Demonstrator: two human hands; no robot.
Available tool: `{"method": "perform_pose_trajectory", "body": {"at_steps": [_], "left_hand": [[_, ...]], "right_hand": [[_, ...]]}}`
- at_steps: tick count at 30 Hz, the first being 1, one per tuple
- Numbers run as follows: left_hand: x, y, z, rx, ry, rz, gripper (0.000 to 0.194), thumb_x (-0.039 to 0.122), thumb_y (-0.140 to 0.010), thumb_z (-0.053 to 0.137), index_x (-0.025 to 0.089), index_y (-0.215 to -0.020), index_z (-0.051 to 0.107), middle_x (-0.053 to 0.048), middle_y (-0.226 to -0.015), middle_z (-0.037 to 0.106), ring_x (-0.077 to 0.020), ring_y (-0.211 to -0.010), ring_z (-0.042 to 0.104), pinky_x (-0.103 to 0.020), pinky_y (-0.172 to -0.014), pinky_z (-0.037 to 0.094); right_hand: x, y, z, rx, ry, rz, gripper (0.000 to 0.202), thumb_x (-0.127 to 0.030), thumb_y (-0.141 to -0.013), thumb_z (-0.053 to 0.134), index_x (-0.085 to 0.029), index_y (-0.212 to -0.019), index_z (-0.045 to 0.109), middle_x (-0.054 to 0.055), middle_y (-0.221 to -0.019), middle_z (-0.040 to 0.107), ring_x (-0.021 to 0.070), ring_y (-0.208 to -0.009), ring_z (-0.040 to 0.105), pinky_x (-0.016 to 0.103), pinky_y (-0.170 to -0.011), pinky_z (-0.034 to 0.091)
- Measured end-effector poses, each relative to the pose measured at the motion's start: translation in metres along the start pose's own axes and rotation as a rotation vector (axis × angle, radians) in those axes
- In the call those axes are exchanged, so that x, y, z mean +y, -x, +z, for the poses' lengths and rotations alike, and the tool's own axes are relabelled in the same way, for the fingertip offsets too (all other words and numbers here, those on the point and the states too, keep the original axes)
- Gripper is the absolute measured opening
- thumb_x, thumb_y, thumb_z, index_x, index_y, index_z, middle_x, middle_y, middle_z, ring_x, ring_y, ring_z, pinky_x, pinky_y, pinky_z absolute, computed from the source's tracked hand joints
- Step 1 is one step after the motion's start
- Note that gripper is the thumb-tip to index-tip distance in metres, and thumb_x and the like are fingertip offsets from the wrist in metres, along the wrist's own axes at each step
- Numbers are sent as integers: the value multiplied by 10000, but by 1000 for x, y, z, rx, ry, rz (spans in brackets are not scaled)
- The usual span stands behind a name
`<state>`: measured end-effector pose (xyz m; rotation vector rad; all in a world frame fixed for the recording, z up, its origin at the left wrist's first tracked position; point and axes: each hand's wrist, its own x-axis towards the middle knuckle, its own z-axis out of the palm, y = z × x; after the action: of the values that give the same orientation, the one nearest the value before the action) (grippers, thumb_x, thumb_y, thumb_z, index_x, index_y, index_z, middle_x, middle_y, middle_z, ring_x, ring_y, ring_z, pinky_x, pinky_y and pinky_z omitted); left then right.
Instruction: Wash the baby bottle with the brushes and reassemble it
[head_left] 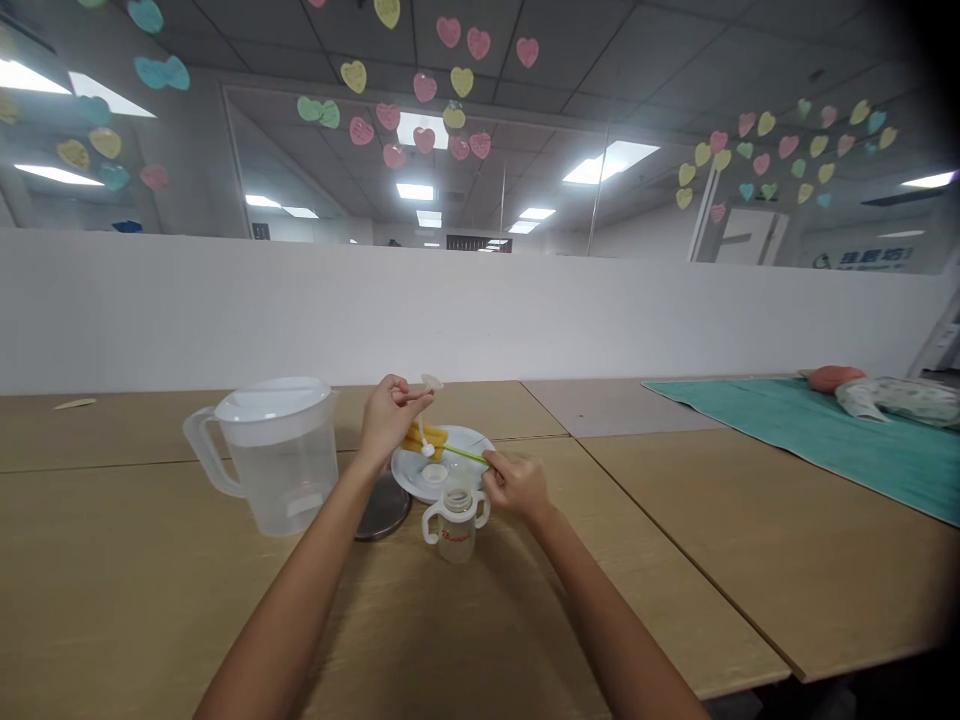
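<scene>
Between the fingertips of my left hand [390, 415] is a translucent silicone straw nipple [431, 382]. Its thin straw hangs down and ends in a small white ball [427, 450]. My right hand [517, 482] grips the thin green handle of a sponge brush [465, 454], whose yellow sponge head [412, 437] lies behind the straw, over the plate. Whether sponge and straw touch, I cannot tell. A clear baby bottle [456, 540] with two white side handles stands upright and uncapped in front. Behind it, a white ring [435, 474] rests on the white plate [480, 440].
A clear lidded pitcher [281, 460] with liquid stands left of my left forearm. Beside the plate lies a dark round disc [386, 510], partly hidden by that arm. A green mat [780, 430] with cloth items [900, 395] covers the right side. A low white wall [487, 320] borders the table [570, 590].
</scene>
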<state>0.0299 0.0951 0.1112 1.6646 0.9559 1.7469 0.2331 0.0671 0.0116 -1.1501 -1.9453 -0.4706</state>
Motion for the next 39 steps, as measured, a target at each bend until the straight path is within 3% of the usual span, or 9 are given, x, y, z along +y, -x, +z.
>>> {"method": "perform_pose_trajectory", "body": {"at_steps": [5, 9, 11, 17, 22, 25, 32, 36, 39], "left_hand": [[13, 2, -6, 61, -270, 104, 368, 301, -588, 700, 203, -687, 360, -26, -763, 683, -200, -717, 660, -273, -623, 485], [26, 4, -16, 72, -632, 179, 292, 289, -629, 662, 202, -709, 395, -3, -792, 667, -160, -622, 629, -243, -572, 437], [28, 3, -25, 46, -771, 153, 266, 281, -646, 646, 202, -755, 416, 2, -753, 654, -159, -618, 621, -234, -560, 418], [13, -2, -48, -136, -1183, -148, 363, 201, -661, 601, 132, -992, 467, -66, -736, 661, -181, -575, 619, -251, -549, 427], [-6, 0, -51, -472, -1245, -617, 341, 94, -613, 588, 67, -953, 577, -122, -630, 656, -224, -515, 620, -277, -485, 464], [-17, 3, -50, -554, -1232, -705, 206, 70, -615, 577, 67, -814, 629, -128, -587, 649, -222, -506, 622, -271, -471, 476], [-39, 9, -50, -631, -1346, -648, 56, 70, -580, 608, 91, -609, 651, -160, -620, 667, -256, -587, 646, -296, -538, 498], [-37, 6, -44, -624, -1432, -482, 193, 101, -589, 623, 97, -775, 678, -216, -890, 672, -321, -840, 639, -355, -678, 498], [-37, 7, -25, -641, -1409, -327, 278, 164, -692, 568, 114, -952, 650, -206, -1039, 635, -301, -968, 602, -363, -769, 476]], "right_hand": [[1, 0, 0, 127, -42, 204, 313, -184, -759, 385, -187, -893, 668, 29, -676, 658, 123, -582, 550, 212, -566, 317], [-1, 0, 3, 98, -82, 136, 308, -203, -742, 402, -175, -879, 677, 36, -650, 650, 125, -583, 547, 208, -598, 343], [-3, 0, 4, 132, -102, 146, 306, -203, -729, 405, -169, -856, 682, 36, -634, 644, 123, -568, 540, 206, -588, 345], [0, -5, -3, 378, -243, 415, 328, -234, -726, 382, -140, -829, 679, 17, -556, 600, 113, -472, 481, 208, -503, 319], [2, -7, -6, 371, -262, 441, 324, -238, -723, 387, -141, -836, 675, 14, -567, 595, 115, -487, 476, 210, -509, 316], [1, -7, -5, 349, -257, 417, 316, -229, -719, 395, -146, -834, 677, 19, -576, 601, 121, -506, 489, 212, -521, 319], [2, -6, -4, 316, -226, 423, 332, -240, -723, 382, -148, -845, 677, 31, -596, 618, 129, -518, 499, 216, -524, 318], [3, -5, -2, 307, -211, 431, 332, -240, -724, 378, -147, -849, 672, 24, -567, 597, 128, -498, 479, 219, -511, 298], [3, -5, -2, 304, -215, 437, 331, -237, -727, 378, -143, -855, 669, 22, -564, 589, 125, -492, 472, 220, -511, 295]]}}
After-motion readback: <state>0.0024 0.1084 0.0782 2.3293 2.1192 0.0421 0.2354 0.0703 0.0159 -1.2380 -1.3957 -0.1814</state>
